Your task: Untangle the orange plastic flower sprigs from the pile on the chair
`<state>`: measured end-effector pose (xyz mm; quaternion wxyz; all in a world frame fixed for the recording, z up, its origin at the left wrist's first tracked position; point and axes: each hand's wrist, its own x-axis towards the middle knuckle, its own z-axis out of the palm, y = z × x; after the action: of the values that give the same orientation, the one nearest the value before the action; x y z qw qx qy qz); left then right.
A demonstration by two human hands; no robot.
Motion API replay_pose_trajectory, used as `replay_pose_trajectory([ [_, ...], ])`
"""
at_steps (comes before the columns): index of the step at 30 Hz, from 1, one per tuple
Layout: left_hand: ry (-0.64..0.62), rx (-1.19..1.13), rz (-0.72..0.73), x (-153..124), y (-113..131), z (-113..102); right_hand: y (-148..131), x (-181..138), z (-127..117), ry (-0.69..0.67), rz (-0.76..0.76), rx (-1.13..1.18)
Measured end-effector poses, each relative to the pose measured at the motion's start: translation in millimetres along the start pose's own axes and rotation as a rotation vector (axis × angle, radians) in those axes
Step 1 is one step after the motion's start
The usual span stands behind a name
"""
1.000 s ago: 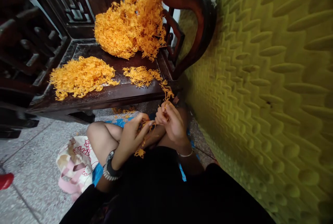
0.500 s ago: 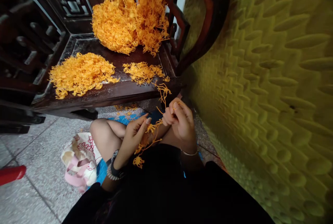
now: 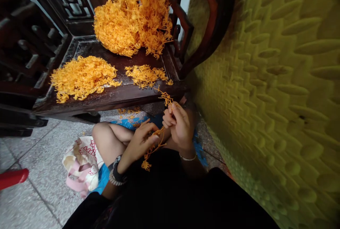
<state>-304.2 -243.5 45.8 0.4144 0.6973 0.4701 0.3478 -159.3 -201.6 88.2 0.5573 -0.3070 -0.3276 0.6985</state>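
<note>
Both of my hands hold one tangled orange strand (image 3: 156,140) over my lap. My left hand (image 3: 142,140) pinches its lower part, and a tuft dangles below the fingers. My right hand (image 3: 179,124) is closed on the upper part, with a frilly orange end sticking up past the fingers. In front of me a dark wooden chair seat (image 3: 111,96) carries a big heap of the same orange stuff (image 3: 134,16) at the back, a flat pile (image 3: 81,76) at the left and a small pile (image 3: 145,74) near the front edge.
A yellow-green padded wall (image 3: 265,80) rises close on my right. The chair's curved armrest (image 3: 209,20) stands between seat and wall. A printed cloth bag (image 3: 81,163) lies on the speckled floor by my left knee, a red object (image 3: 12,177) at far left.
My hands have drawn closer together and the strand between them hangs shorter. The frilly end above my right hand has dropped lower. The view tilted slightly.
</note>
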Motion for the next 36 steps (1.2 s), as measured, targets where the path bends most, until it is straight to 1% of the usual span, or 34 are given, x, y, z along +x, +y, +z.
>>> replay_pose_trajectory([
  [2,-0.038,0.104,0.057,-1,-1,0,1,1,-2,0.012,0.004,0.007],
  [4,-0.056,0.19,0.074,0,-1,-1,1,1,-3,0.021,0.01,0.007],
  [6,-0.072,0.21,0.092,0,-2,-3,1,2,-4,0.025,0.008,0.002],
  [9,-0.051,0.136,0.108,-1,-4,-2,-1,3,-5,0.028,-0.006,-0.014],
  [13,0.058,0.042,0.07,-8,-4,2,-4,-5,-5,0.002,0.001,-0.008],
  [15,0.09,0.015,0.055,-12,0,2,-6,-13,-4,-0.021,0.001,-0.002],
  [19,0.08,-0.064,0.013,-21,14,-5,-10,-29,-3,-0.104,-0.002,0.004],
  [21,0.079,-0.094,-0.013,-24,19,-7,-13,-34,-2,-0.124,0.006,-0.003],
  [23,0.087,-0.132,-0.034,-24,22,-8,-15,-35,-2,-0.127,0.009,-0.003],
  [30,0.111,-0.375,-0.136,-16,29,-3,-18,-33,-6,-0.169,-0.021,0.025],
  [34,0.125,-0.39,-0.152,-14,32,-1,-22,-34,-8,-0.172,-0.026,0.002],
  [36,0.147,-0.357,-0.131,-14,35,2,-24,-35,-8,-0.168,-0.029,-0.001],
])
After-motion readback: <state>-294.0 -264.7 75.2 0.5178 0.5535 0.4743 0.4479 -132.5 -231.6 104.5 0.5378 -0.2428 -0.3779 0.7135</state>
